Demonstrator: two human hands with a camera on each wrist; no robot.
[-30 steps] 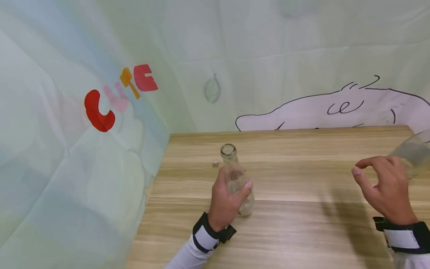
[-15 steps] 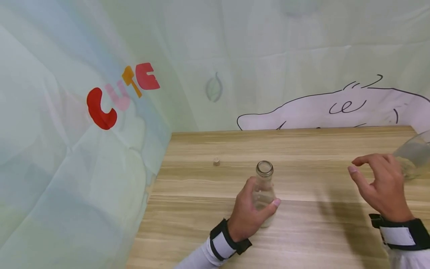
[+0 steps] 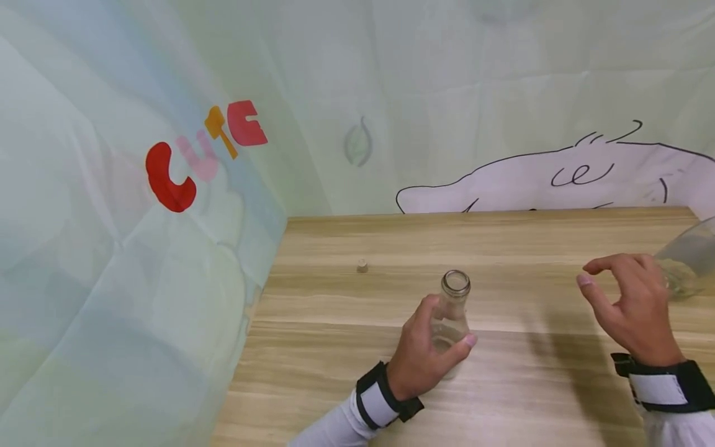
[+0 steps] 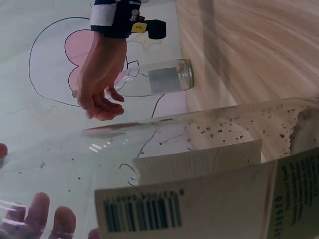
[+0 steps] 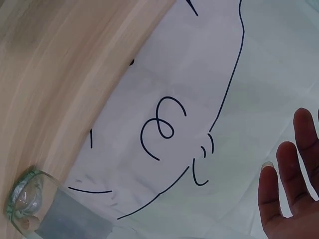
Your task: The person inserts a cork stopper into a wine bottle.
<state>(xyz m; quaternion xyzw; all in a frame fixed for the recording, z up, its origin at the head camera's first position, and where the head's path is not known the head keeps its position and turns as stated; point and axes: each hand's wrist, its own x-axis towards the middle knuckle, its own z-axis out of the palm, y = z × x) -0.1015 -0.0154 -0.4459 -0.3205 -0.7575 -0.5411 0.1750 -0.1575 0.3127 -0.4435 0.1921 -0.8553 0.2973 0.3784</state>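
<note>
While the left hand (image 3: 421, 357) grips the clear bottle (image 3: 451, 313) round its body, mouth up over the table (image 3: 313, 304), the right hand (image 3: 637, 304) hangs off to the side, fingers loosely bent, holding nothing I can make out. Progress-wise, I'd say one bottle's in hand with its mouth uncovered. Not done: the little cork-looking piece (image 3: 362, 266) lies loose on the table, and the second bottle (image 3: 692, 254) looks untouched. Can't tell if the held one's base touches the wood.
</note>
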